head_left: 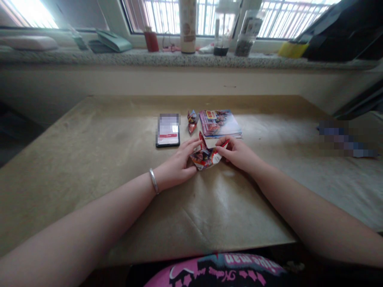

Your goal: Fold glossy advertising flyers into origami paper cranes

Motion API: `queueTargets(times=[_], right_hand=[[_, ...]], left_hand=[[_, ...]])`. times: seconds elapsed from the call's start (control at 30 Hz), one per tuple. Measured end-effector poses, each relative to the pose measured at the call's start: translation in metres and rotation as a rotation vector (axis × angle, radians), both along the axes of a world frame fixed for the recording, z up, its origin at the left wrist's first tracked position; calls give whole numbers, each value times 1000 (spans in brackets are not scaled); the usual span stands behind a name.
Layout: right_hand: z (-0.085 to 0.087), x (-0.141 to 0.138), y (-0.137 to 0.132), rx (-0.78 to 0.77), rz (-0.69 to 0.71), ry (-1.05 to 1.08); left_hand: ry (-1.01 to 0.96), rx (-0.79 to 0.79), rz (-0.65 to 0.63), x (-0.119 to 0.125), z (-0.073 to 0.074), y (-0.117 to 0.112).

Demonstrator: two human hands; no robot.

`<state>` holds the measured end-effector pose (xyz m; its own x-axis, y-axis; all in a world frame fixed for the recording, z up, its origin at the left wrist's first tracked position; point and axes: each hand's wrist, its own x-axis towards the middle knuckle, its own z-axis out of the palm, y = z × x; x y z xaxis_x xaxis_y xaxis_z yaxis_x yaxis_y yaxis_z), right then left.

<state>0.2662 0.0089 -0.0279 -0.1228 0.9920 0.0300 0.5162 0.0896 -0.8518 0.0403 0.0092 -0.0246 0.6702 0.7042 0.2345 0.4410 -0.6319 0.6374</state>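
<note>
A partly folded piece of colourful printed paper (206, 154) lies on the brown table (119, 179) in front of me. My left hand (178, 163) pinches its left side, a silver bangle on that wrist. My right hand (237, 152) pinches a flap on its right side. Both sets of fingers are closed on the paper. Just beyond the hands lies a stack of the same printed sheets (220, 122). A small finished folded paper figure (192, 120) stands to the left of the stack.
A phone (168, 130) with a lit screen lies left of the folded figure. The window sill behind holds a red cup (151, 41), a tall bottle (188, 26), jars and a green case (113, 40). Dark objects sit at the right.
</note>
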Motion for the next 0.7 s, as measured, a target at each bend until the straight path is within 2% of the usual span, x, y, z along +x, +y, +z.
queueTargets(times=[0.2,0.33,0.4,0.53,0.63,0.7], right_hand=[[3,4,-1,-137,46,99],[5,4,-1,-145,35,101],[6,3,-2,-154,13,111],[6,2,-1,-188,-22,191],[4,1,1,-181,-36,273],[3,0,1,-180,-66,308]], left_hand=[[91,1,50,1,2,-7],[137,3,135,1,3,-7],[142,27,137,1,1,-6],[52,33,112,1,-3,-5],[-38,-51,183,0,-3,-5],[-82,-114,188,-1,-1,-5]])
